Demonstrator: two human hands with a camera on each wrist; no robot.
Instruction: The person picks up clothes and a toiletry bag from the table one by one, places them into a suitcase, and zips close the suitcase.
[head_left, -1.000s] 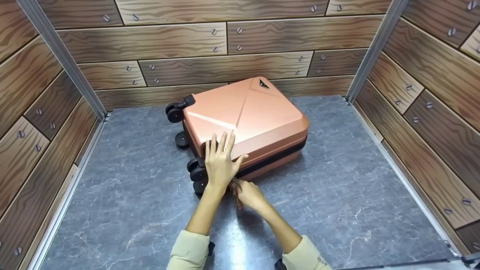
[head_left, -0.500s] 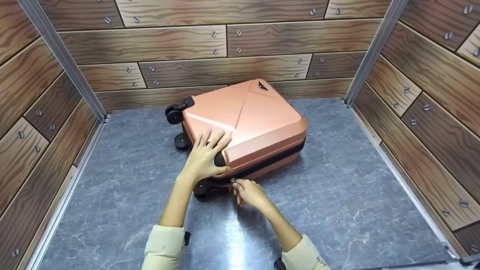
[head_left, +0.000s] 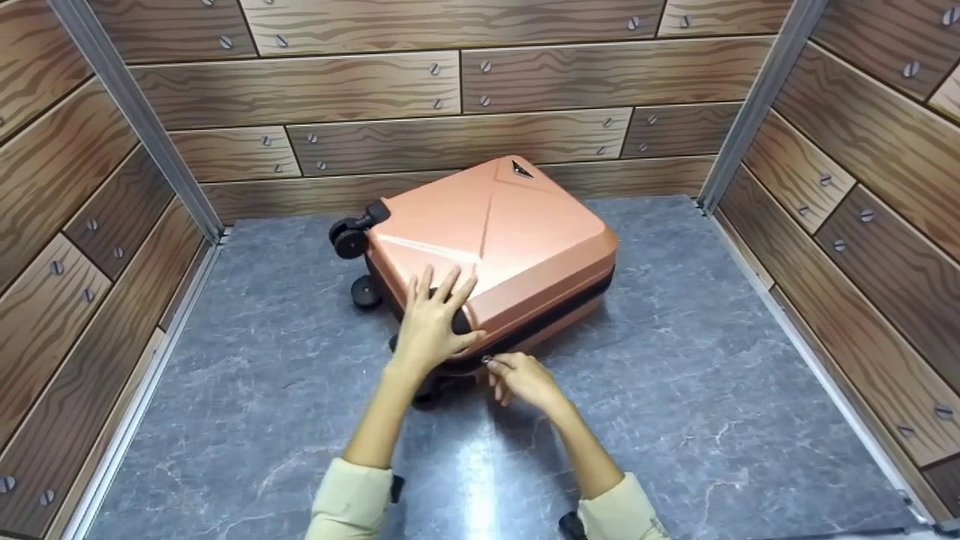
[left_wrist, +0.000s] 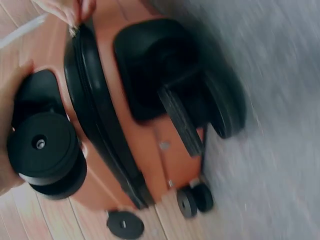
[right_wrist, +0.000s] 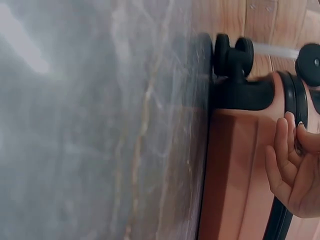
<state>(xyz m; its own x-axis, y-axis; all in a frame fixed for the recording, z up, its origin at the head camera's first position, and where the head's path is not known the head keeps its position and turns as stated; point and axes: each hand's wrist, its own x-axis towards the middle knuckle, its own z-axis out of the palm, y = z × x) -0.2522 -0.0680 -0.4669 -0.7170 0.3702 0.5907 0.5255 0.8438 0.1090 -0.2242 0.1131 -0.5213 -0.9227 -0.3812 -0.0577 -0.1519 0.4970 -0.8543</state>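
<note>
A rose-gold hard-shell suitcase [head_left: 525, 225] lies flat on its side, wheels toward the left. My left hand [head_left: 429, 328] rests on its near-left corner with the fingers spread, beside a black corner guard. Just below, my right hand [head_left: 527, 381] pinches a small metal zipper pull [head_left: 486, 360] between thumb and index finger. The black zipper band [left_wrist: 102, 115] runs round the suitcase's side, and its teeth look closed along the part shown in the left wrist view. In the right wrist view, the right hand's other fingers [right_wrist: 282, 150] are loosely bent near the band.
Black caster wheels [head_left: 349, 240] stick out from the suitcase's left end; one wheel [left_wrist: 42, 150] is right beside the left hand. Wood-print walls [head_left: 375, 86] enclose the grey marbled floor [head_left: 712, 360] at the back and both sides.
My left hand shifted left off its earlier spot, then back slightly right, staying on the corner. My right hand, still pinching the zipper pull, has moved a little to the right along the band.
</note>
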